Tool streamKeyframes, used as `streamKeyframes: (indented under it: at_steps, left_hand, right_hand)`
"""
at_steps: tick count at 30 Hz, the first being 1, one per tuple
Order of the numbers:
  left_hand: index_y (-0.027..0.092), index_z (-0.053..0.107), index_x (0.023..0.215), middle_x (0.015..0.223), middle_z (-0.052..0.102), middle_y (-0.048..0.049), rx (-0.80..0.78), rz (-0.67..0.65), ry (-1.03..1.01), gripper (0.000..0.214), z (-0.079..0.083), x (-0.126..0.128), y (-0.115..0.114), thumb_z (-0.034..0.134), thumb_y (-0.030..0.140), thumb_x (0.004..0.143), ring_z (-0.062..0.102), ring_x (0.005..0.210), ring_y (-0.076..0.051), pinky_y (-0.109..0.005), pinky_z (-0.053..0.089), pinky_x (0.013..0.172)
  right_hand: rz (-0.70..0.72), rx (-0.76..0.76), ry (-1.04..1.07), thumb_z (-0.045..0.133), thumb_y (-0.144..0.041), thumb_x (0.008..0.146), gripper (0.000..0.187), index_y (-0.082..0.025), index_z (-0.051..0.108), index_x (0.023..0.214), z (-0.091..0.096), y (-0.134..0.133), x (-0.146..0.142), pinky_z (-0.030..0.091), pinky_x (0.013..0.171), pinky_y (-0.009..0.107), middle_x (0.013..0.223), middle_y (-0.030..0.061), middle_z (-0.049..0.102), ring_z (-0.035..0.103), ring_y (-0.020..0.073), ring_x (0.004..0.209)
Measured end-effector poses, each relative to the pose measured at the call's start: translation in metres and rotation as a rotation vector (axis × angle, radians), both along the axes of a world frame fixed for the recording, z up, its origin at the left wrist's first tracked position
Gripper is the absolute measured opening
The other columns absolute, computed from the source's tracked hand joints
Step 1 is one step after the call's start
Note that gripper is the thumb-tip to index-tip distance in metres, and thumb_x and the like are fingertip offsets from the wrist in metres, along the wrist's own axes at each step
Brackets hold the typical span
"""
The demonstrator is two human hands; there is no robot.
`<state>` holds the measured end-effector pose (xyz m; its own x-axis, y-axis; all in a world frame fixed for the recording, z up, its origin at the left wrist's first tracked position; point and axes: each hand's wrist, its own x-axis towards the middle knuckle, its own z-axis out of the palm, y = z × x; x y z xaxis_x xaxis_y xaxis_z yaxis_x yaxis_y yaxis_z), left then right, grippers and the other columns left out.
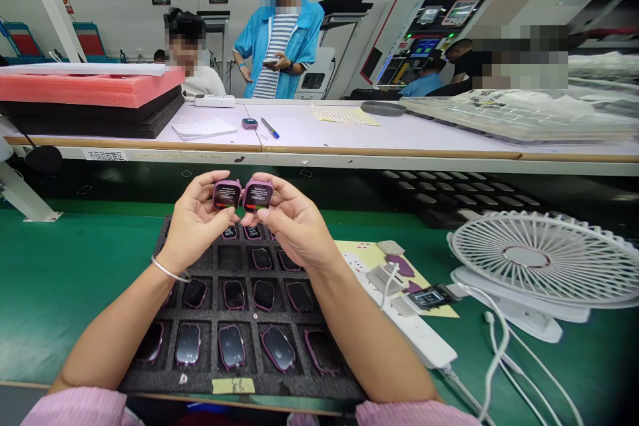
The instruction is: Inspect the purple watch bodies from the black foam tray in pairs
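My left hand (198, 218) pinches a purple smartwatch body (227, 194) between thumb and fingers. Close beside it, my right hand (289, 218) grips a second purple smartwatch body (258, 196). Both screens face me, lit with small white text and a red strip low down; the wording is too small to read. Under my forearms lies a black foam tray (200, 379), its compartments holding several more purple watch bodies, such as a dark-screened watch (232, 346) in the front row. One compartment (230, 258) behind holds no watch. A yellow label (233, 386) is stuck on the tray's front edge.
Right of the tray lie a white power strip (424, 339), cables and a white fan (529, 266). A shelf (299, 133) crosses ahead, bearing pink foam (90, 86), a pen (270, 128) and another watch (249, 124). Beyond it a person in blue (304, 33) stands.
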<state>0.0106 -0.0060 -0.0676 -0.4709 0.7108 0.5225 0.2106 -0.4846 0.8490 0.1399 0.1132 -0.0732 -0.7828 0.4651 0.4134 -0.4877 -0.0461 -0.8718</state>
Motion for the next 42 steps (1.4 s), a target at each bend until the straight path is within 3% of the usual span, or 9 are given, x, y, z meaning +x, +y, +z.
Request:
streamKeyframes:
  at_steps: [11, 23, 42]
  left_hand:
    - [0.018, 0.057, 0.123, 0.107, 0.07, -0.005, -0.032, -0.027, -0.022, 0.046, 0.0006, 0.0032, -0.0026, 0.068, 0.014, 0.078, 0.074, 0.072, -0.012, -0.026, 0.065, 0.073]
    - [0.017, 0.061, 0.119, 0.101, 0.072, -0.0039, -0.107, -0.039, -0.085, 0.035, 0.0024, 0.0084, -0.0032, 0.063, 0.02, 0.084, 0.075, 0.063, -0.013, -0.026, 0.066, 0.066]
    - [0.018, 0.062, 0.119, 0.108, 0.073, -0.0068, -0.088, -0.064, -0.103, 0.039, -0.0003, 0.0039, -0.0033, 0.062, 0.018, 0.08, 0.075, 0.065, -0.013, -0.028, 0.067, 0.066]
  right_hand:
    - [-0.059, 0.03, -0.037, 0.076, -0.022, 0.077, 0.047, -0.025, 0.059, 0.121, 0.0017, 0.0003, 0.0015, 0.059, 0.069, 0.031, 0.098, 0.0011, 0.067, 0.067, 0.0125, 0.07]
    - [-0.145, -0.043, -0.062, 0.083, -0.034, 0.073, 0.041, -0.023, 0.062, 0.105, 0.0017, -0.0007, -0.0026, 0.05, 0.051, 0.024, 0.088, -0.0026, 0.064, 0.056, 0.0067, 0.053]
    - [-0.112, -0.041, -0.047, 0.08, -0.024, 0.073, 0.042, -0.025, 0.062, 0.111, 0.003, -0.0021, -0.0007, 0.052, 0.059, 0.027, 0.09, -0.0023, 0.064, 0.059, 0.0089, 0.058]
